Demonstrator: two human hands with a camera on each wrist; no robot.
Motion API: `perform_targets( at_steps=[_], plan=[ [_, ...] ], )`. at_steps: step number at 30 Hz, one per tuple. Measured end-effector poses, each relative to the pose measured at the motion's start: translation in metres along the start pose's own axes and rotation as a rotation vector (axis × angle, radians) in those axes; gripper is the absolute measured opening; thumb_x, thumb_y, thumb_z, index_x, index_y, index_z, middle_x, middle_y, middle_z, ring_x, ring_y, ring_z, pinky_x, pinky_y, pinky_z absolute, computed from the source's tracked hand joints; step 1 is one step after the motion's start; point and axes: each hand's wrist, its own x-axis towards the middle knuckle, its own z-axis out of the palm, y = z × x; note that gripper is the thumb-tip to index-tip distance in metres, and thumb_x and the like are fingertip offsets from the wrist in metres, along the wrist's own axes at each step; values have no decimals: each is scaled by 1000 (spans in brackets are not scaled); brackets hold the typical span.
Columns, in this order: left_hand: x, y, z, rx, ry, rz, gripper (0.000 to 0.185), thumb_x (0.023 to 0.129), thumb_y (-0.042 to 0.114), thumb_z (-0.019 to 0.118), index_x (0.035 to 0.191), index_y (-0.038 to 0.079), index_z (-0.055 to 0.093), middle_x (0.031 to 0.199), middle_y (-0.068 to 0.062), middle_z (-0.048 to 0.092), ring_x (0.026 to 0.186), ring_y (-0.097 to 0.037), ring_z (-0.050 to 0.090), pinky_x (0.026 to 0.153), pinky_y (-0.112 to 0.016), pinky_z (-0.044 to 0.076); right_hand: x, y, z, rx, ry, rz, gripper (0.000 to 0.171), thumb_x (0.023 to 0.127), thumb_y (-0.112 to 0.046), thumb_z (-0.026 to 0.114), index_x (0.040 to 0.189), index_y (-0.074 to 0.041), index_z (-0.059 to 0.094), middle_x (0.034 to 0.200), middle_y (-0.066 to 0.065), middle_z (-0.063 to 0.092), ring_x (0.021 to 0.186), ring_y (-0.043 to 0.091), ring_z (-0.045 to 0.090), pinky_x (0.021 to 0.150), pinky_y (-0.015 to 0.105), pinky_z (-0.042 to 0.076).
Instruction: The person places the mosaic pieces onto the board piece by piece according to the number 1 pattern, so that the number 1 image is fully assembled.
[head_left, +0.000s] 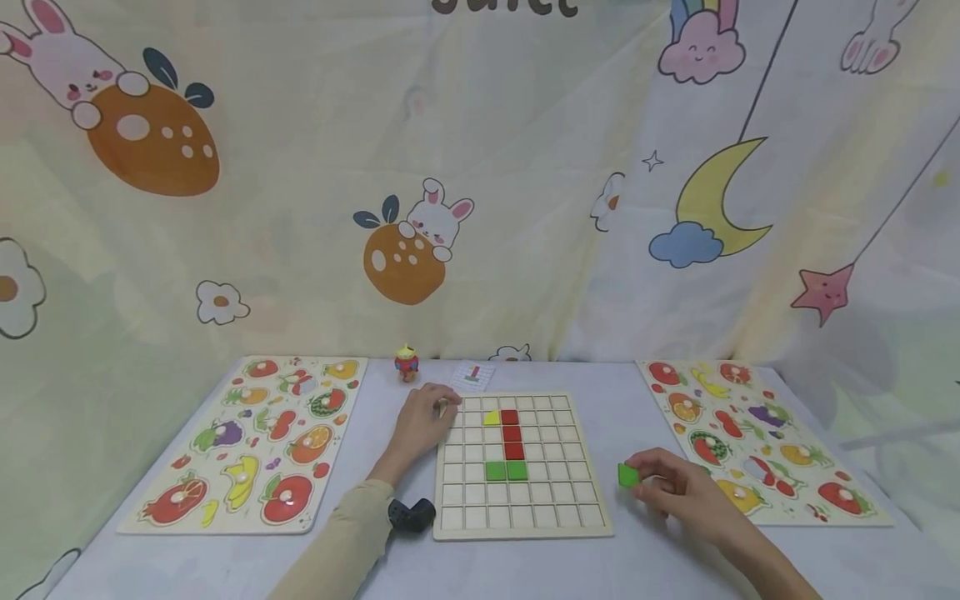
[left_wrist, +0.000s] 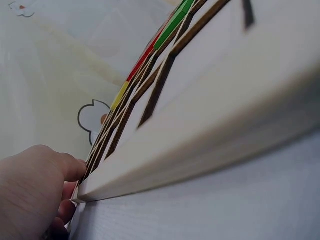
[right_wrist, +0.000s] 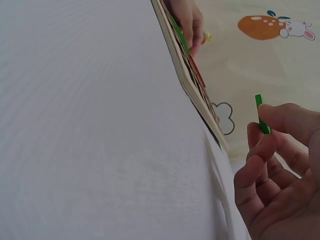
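Observation:
A wooden grid board (head_left: 525, 533) lies in the middle of the table. On it sit a yellow tile (head_left: 492, 418), a column of red tiles (head_left: 512, 434) and two green tiles (head_left: 506, 471) below them. My left hand (head_left: 422, 419) holds the board at its far left corner; in the left wrist view the thumb lies over the edge and the other fingers curl at the side. To the right of the board, my right hand (head_left: 678, 492) pinches a green square tile (head_left: 627, 475) between thumb and fingers, seen edge-on in the right wrist view.
Fruit puzzle boards stand on the left (head_left: 247, 521) and right (head_left: 825, 518). Behind the grid board are a small toy figure (head_left: 407, 364) and a pattern card (head_left: 474, 376). A black object (head_left: 412, 515) is at my left wrist. A printed curtain (head_left: 525, 250) hangs behind the table.

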Motion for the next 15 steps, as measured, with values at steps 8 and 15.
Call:
perform_targets(
  at_steps=[8,15],
  plan=[
    [1,2,-2,5,-8,1,12,89,19,61,96,21,71,113,-2,64,93,-17,52,81,-35,42,10,-4,8,48,29,36,43,88,-32,65,122,-9,54,106,10,58,65,11,55,58,26,45],
    [-1,2,-1,4,-4,9,12,88,19,62,96,20,70,112,-2,64,93,-17,52,81,-35,42,21,-9,17,37,38,27,39,89,-34,63,118,-9,56,91,6,61,64,10,53,54,24,41]
  ],
)
